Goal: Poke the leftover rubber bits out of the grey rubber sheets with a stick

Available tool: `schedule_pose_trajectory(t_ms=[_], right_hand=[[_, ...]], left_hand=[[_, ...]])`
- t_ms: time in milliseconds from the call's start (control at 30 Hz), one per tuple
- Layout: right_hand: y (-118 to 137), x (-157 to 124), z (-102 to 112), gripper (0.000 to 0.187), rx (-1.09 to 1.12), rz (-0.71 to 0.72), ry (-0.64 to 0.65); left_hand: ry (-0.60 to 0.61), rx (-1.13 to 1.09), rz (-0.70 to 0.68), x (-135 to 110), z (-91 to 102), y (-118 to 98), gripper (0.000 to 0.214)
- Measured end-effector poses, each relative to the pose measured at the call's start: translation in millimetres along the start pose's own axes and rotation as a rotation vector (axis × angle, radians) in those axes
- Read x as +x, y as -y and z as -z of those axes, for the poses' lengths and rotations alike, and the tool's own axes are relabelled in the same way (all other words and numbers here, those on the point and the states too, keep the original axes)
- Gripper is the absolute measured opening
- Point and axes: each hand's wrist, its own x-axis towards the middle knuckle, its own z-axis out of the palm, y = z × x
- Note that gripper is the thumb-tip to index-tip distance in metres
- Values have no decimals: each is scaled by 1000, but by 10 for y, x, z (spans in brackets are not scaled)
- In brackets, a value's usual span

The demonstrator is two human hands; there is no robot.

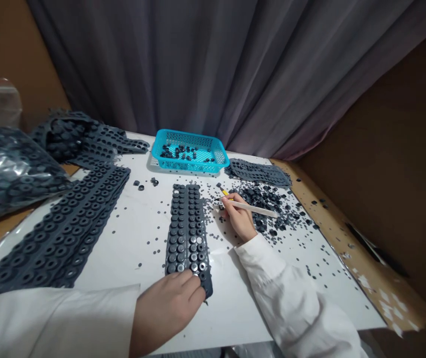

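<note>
My left hand (171,306) is closed over the near end of a dark grey moulded rubber sheet (185,233), which lies flat with two double rows of round raised caps. A few of its spots are bright or pale. My right hand (239,219) pinches a slim white pen-like tool (258,208) with a dark tip pointing left, just right of the sheet's far half. By those fingertips shows a short yellow piece (225,192); whether it is held or lying there I cannot tell. Loose black rubber caps (265,199) are heaped beside my right hand.
A turquoise basket (198,166) holding some black pieces stands at the back. Stacked rubber sheets (59,223) and a full clear bag (15,174) lie left. Another sheet (260,173) lies back right. Small dark discs are scattered over the white table (123,268).
</note>
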Motion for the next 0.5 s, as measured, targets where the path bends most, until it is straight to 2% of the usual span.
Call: schedule_pose_trajectory(t_ms=[167, 300, 400, 500], right_hand=[[-2, 12, -17, 25, 44, 37, 15], [48, -35, -60, 24, 48, 100, 168], [95, -80, -86, 21, -2, 224, 308], [107, -93, -97, 21, -71, 362, 353]], left_hand=[[-46, 14, 7, -17, -19, -31, 15], [-69, 14, -2, -10, -25, -49, 16], [-40, 10, -15, -1, -15, -45, 15], [13, -6, -14, 5, 10, -32, 13]])
